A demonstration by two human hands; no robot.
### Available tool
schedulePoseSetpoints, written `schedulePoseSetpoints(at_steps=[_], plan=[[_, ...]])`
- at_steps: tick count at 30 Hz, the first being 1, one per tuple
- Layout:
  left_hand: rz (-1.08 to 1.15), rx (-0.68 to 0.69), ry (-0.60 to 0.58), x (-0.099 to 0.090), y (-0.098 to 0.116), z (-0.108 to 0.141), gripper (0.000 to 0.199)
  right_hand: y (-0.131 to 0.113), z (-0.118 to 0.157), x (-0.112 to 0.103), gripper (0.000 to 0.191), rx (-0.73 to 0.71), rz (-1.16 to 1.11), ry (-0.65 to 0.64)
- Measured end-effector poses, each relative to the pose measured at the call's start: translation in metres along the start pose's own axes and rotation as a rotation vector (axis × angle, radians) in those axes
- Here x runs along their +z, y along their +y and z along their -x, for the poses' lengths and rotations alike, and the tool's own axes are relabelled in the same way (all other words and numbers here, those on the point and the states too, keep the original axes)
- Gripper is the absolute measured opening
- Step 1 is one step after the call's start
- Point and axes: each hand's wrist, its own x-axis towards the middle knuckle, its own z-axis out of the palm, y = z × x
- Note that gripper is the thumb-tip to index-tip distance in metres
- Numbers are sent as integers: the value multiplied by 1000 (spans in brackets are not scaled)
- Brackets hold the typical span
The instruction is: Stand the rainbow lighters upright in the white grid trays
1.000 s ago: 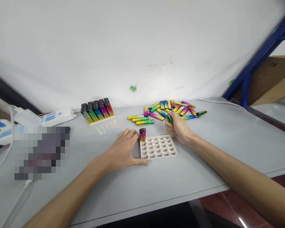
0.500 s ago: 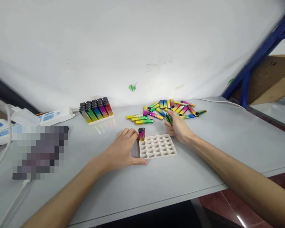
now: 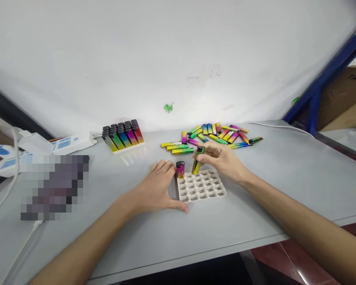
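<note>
A white tray [image 3: 202,186] with rows of holes lies on the grey table. One pink and yellow lighter [image 3: 180,170] stands upright in its back left corner. My left hand [image 3: 158,188] rests at the tray's left side, thumb and fingers spread around that edge. Between the thumb and fingers of my right hand [image 3: 219,158] is a green and yellow lighter [image 3: 197,161], black top up and slightly tilted, its lower end over the tray's back row. Loose lighters [image 3: 222,136] lie behind my right hand.
At the back left, a second tray [image 3: 129,149] holds several upright lighters. Further left are a power strip [image 3: 68,144], a pixelated dark object [image 3: 56,186] and a white cable [image 3: 23,241]. A blue frame [image 3: 317,95] stands at the right.
My right hand has moved left from the loose lighters to above the tray, bringing the green and yellow lighter upright. My left hand stays beside the tray. The view has shifted slightly.
</note>
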Motion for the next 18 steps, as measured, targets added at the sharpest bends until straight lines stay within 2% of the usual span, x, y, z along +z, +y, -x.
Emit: schedulePoseSetpoints(at_steps=[5, 10, 18], plan=[[0, 16, 9, 2, 3, 0, 66, 4, 4, 11, 32, -9, 160, -34], [5, 21, 25, 3, 1, 0, 67, -4, 8, 12, 27, -106, 394, -35], [5, 17, 10, 2, 4, 0, 66, -6, 10, 14, 29, -228, 593, -12]])
